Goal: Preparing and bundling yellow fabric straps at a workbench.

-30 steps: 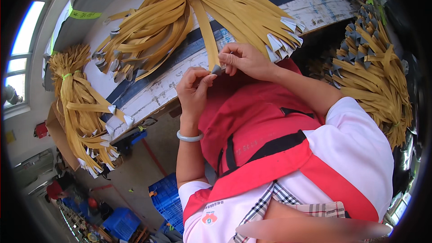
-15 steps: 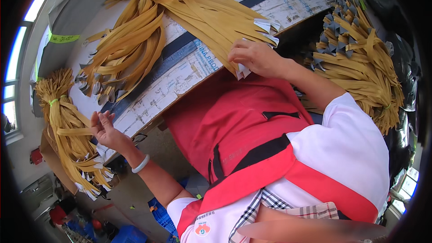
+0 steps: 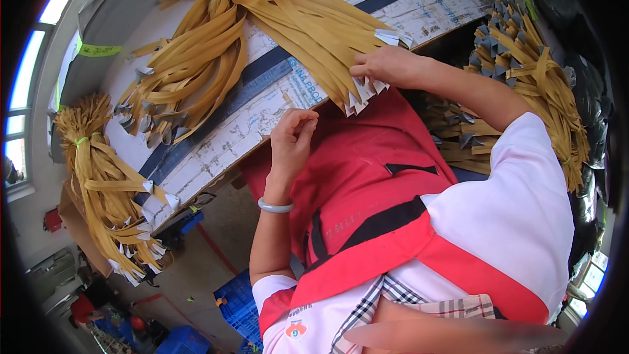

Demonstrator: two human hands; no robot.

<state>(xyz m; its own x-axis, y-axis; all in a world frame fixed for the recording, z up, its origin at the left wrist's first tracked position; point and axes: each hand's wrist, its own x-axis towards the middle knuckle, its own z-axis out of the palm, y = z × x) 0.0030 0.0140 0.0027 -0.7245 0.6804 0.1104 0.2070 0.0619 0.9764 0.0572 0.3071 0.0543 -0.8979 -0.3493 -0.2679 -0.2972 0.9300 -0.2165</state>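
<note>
A big fan of tan flat straps (image 3: pixel 295 19) with folded grey-white tips lies on a white printed board (image 3: pixel 216 137) with a dark blue stripe. My right hand (image 3: pixel 390 65) rests at the near end of this fan and pinches the tips of a strap at the board's edge. My left hand (image 3: pixel 291 137), with a pale bangle on the wrist, hovers by the board's edge just left of it. Its fingers are loosely curled and nothing shows in them. A red apron (image 3: pixel 367 177) covers my lap below both hands.
A second spread of straps (image 3: pixel 190 72) lies further left on the board. A tied bundle (image 3: pixel 105 177) hangs off its left end. A large heap of straps (image 3: pixel 524 72) sits at my right. Blue crates (image 3: pixel 236 301) stand on the floor below.
My left hand went out to the hanging bundle at the far left, then came back to the board's edge near my right hand. My right hand stayed at the strap tips.
</note>
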